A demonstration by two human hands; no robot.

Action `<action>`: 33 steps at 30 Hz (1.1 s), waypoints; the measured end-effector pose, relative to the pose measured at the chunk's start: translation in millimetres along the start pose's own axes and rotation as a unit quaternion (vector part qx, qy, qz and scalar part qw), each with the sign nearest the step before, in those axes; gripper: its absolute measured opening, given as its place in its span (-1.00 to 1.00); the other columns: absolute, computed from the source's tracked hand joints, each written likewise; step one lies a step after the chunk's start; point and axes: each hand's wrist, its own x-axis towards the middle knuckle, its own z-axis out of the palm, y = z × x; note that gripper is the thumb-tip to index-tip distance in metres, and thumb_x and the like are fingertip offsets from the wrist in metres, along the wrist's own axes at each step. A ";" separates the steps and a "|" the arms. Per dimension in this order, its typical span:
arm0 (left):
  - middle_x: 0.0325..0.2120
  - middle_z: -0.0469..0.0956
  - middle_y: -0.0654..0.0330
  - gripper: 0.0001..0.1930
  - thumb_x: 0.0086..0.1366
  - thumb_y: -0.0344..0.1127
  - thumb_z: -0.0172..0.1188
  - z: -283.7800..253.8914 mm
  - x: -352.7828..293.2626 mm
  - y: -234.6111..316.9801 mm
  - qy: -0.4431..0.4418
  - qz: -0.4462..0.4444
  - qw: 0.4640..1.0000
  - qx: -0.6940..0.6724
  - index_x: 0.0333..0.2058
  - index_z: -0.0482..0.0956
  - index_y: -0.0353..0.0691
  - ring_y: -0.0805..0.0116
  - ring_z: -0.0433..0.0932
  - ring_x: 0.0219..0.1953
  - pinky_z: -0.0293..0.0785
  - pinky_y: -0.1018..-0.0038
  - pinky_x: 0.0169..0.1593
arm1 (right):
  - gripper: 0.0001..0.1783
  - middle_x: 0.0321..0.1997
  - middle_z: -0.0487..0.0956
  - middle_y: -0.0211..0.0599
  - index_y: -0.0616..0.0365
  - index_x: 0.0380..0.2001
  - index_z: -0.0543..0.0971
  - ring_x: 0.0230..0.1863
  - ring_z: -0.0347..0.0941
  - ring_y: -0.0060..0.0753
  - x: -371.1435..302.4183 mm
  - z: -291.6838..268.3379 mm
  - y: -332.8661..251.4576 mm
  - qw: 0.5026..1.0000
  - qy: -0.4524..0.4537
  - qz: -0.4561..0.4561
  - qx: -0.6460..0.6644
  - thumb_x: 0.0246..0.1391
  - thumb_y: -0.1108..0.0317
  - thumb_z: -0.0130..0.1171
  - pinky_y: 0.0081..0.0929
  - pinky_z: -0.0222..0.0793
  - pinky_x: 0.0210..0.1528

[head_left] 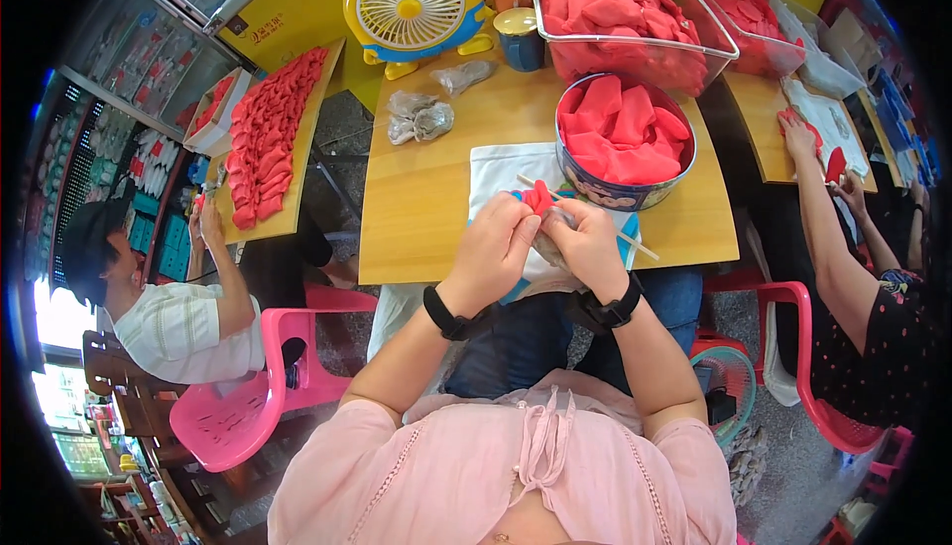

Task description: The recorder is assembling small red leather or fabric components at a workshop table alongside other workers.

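Close together over the table's near edge, my left hand (pixel 496 242) and my right hand (pixel 592 247) both pinch a small piece of red cloth (pixel 538 196). A greyish, partly see-through bundle (pixel 551 250) shows under my right fingers; its kind is unclear. Beneath my hands lies a white cloth (pixel 496 170) with blue parts. A thin pale stick (pixel 640 245) crosses it, partly hidden by my right hand. Just beyond my right hand stands a round tin (pixel 625 193) heaped with red cloth pieces (pixel 625 133).
Clear bags with grey contents (pixel 418 117) lie on the left of the wooden table (pixel 407 218). Behind are a yellow fan (pixel 409 9), a dark blue mug (pixel 522 44) and a clear bin (pixel 645 49) of red cloth. People work at tables on both sides.
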 end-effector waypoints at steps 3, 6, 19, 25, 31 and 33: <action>-0.36 0.49 0.13 -0.89 0.34 -0.40 0.19 2.2 4.3 -2.9 0.107 0.134 0.985 0.021 -0.30 0.49 -0.32 0.25 0.53 -0.35 0.44 0.43 -0.25 | -0.79 -0.51 0.59 -0.41 0.31 -0.30 0.63 -0.47 0.42 -0.71 -0.2 -3.8 -6.1 0.989 -0.042 0.079 0.114 0.20 0.33 0.22 -0.58 0.35 -0.44; -0.35 0.47 0.11 -0.89 0.26 -0.45 0.26 6.5 -4.2 -2.2 0.065 -0.024 0.986 -0.150 -0.29 0.49 -0.29 0.21 0.54 -0.27 0.46 0.39 -0.29 | -0.77 -0.52 0.56 -0.48 0.29 -0.31 0.64 -0.48 0.38 -0.75 1.1 -1.5 -3.6 0.982 -0.037 0.087 0.164 0.20 0.29 0.26 -0.61 0.32 -0.46; -0.38 0.49 0.29 -0.92 0.35 -0.41 0.13 14.4 -8.0 -13.7 0.056 -0.134 0.957 -0.250 -0.22 0.50 -0.27 0.48 0.47 -0.35 0.42 0.52 -0.26 | -0.55 -0.12 0.55 -0.30 0.18 0.01 0.50 -0.13 0.46 -0.55 4.6 -8.1 0.0 0.992 -0.054 -0.012 0.111 0.01 0.40 0.31 -0.54 0.40 -0.18; -0.34 0.51 0.30 -0.90 0.36 -0.39 0.04 -11.8 3.1 -47.3 -0.004 -0.261 0.876 -0.407 -0.20 0.47 -0.24 0.54 0.49 -0.30 0.43 0.60 -0.18 | -0.38 0.20 0.44 -0.14 0.12 0.16 0.46 0.11 0.48 -0.26 -0.5 -17.7 -41.6 0.973 -0.170 -0.155 -0.002 -0.04 0.52 0.30 -0.44 0.47 0.03; -0.46 0.52 0.31 -0.90 0.31 -0.39 0.06 -17.7 17.6 -48.7 -0.115 -0.249 0.898 -0.344 -0.26 0.49 -0.27 0.56 0.46 -0.43 0.41 0.60 -0.28 | -0.69 0.00 0.59 -0.13 0.22 -0.09 0.61 -0.13 0.55 -0.48 2.4 -16.0 -15.9 0.950 -0.101 -0.240 -0.174 0.04 0.56 0.25 -0.48 0.47 -0.18; -0.44 0.54 0.30 -0.89 0.31 -0.37 0.11 -19.5 20.5 -49.0 -0.192 -0.217 0.930 -0.229 -0.27 0.51 -0.29 0.56 0.45 -0.44 0.42 0.58 -0.29 | -0.75 -0.11 0.61 -0.19 0.24 -0.15 0.62 -0.22 0.54 -0.47 -0.3 -16.8 -21.4 0.973 -0.093 -0.157 -0.142 0.05 0.54 0.27 -0.50 0.45 -0.23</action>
